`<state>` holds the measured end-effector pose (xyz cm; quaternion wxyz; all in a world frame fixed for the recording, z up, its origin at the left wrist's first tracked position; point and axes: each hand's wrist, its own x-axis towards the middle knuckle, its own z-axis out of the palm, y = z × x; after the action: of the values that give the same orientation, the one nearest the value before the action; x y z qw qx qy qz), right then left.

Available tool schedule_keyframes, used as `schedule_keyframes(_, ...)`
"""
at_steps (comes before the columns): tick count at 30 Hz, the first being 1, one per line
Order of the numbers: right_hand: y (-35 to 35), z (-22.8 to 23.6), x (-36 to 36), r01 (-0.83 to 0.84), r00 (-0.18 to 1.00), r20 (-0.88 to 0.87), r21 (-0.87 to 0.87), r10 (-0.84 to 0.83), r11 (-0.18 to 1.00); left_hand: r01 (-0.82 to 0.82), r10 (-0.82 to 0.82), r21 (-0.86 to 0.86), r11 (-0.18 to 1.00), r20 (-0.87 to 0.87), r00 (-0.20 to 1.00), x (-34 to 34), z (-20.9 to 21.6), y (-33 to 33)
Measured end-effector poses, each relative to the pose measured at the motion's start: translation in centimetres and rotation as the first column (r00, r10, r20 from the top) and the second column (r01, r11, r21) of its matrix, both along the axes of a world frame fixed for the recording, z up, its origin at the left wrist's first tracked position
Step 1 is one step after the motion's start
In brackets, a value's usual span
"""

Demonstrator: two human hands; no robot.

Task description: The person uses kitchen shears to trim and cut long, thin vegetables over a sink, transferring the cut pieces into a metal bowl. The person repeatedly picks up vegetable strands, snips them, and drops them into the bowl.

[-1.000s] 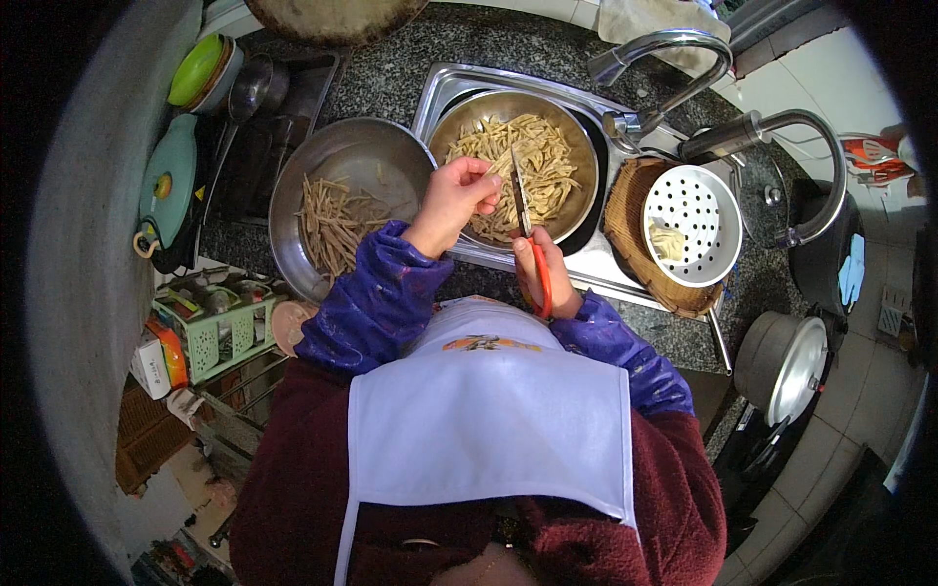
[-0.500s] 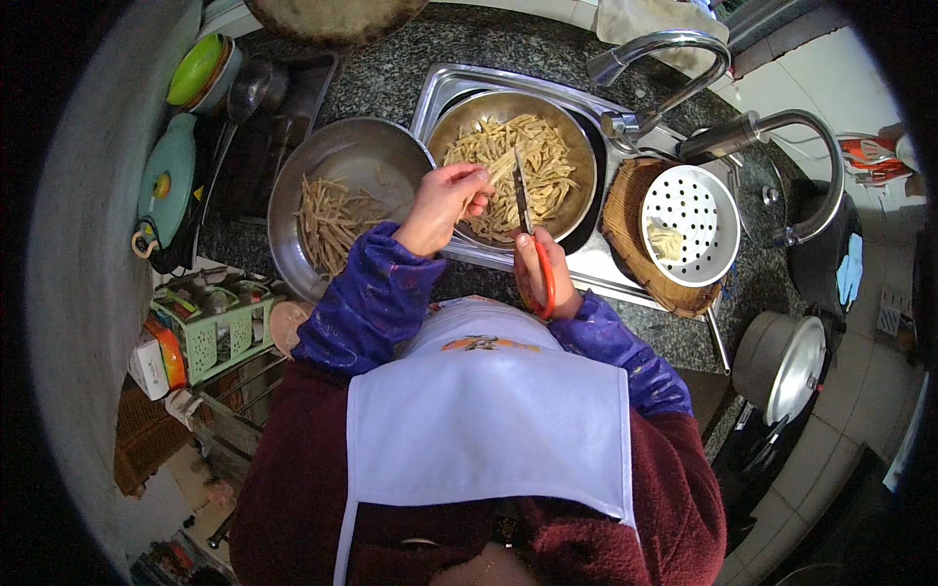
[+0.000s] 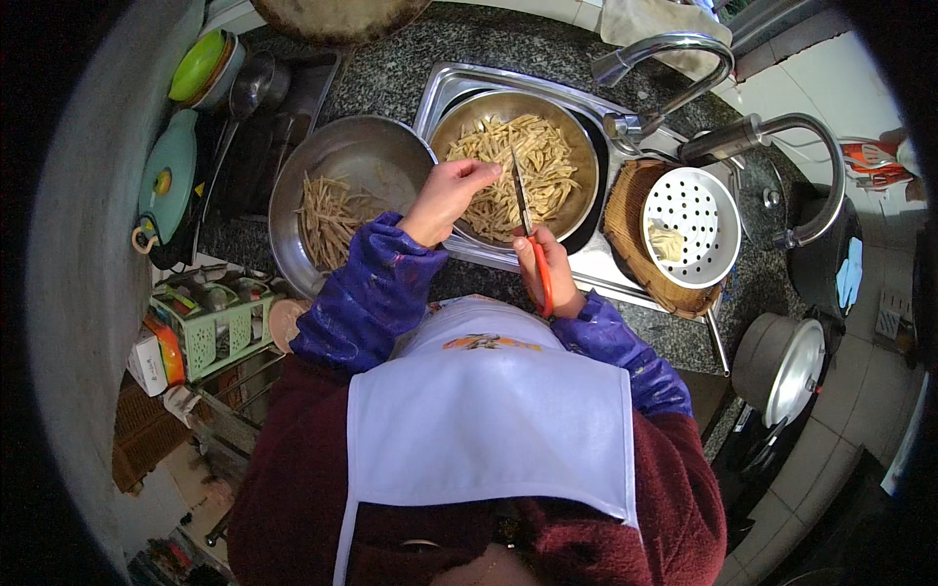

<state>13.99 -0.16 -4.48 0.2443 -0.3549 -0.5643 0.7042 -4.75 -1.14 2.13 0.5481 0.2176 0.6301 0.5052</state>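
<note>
My right hand (image 3: 552, 273) grips a pair of scissors (image 3: 521, 186) by their orange-red handles. The dark blades point away from me over a metal bowl (image 3: 586, 186) heaped with pale yellow-brown food strips (image 3: 532, 146). To the left of the blades, my left hand (image 3: 447, 200) hangs over the bowl's near left rim, thumb and fingertips pressed together. Whatever they pinch is too small or hidden to make out. A wide steel basin (image 3: 386, 156) stands to the left with darker, thin brownish strips (image 3: 330, 215) along its left side.
The bowl rests in a steel sink (image 3: 445, 83) under two curved taps (image 3: 674, 41). On the right, a white perforated colander (image 3: 718, 210) with a pale lump (image 3: 666, 244) sits in a woven basket (image 3: 625, 210). A lidded pot (image 3: 796, 366) stands beyond.
My left hand has opened its grip slightly and turned, its fingertips now reaching further right towards the blades. The strips seen beneath it before no longer show. The scissors have barely moved.
</note>
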Motion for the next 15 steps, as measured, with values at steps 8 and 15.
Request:
schedule_keyframes(8, 0.4, 0.8, 0.4, -0.027, 0.999, 0.035, -0.110, 0.031, 0.994, -0.114, 0.114, 0.034, 0.993, 0.001, 0.993, 0.4, -0.5, 0.6)
schedule_keyframes(15, 0.5, 0.2, 0.8, -0.157, 0.987, 0.030, -0.051, 0.159, 0.986, 0.118, -0.081, 0.151, 0.981, -0.234, 0.969, -0.7, -3.4, 0.7)
